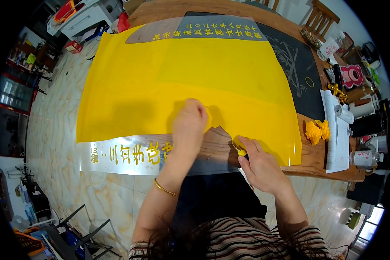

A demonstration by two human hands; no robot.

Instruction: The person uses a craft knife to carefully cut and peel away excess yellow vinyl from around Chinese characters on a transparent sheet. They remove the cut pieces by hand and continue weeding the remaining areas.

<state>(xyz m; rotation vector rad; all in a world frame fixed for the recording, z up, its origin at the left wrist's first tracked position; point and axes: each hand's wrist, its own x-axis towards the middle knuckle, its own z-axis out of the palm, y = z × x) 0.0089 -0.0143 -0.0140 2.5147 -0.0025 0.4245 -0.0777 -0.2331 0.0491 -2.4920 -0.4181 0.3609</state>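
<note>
Wooden surface [160, 15] first, our biggest item: its near edge is a poss. snag, b/c the clear film [104, 164] seems to stick out past it, where a brush of the body could shift things. Yellow sheet [177, 73] is next: spread wide over the surface, covering most of it in front of us, near edge notched btwn our hands. Main risk, we'd judge: a crooked rip running inward from that notch, caused by an uneven tug. A crease is poss. too if the sheet gets bunched. Black board [310, 73] lies partly under the sheet's R side; any slide there could rub its drawing. Film's yellow characters, L of the notch, might lift or scuff if the sheet drags over them. L hand [190, 121] is fisted, apparently pinching the sheet's near edge; too hard a pull = skewed line. R hand [260, 167] has fingers closed round a small yellow tool [242, 152], type unclear; a slip could nick film, surface or fingers. Crumpled yellow scraps [313, 132], R of the sheet, could get caught under it if it swings over.
</note>
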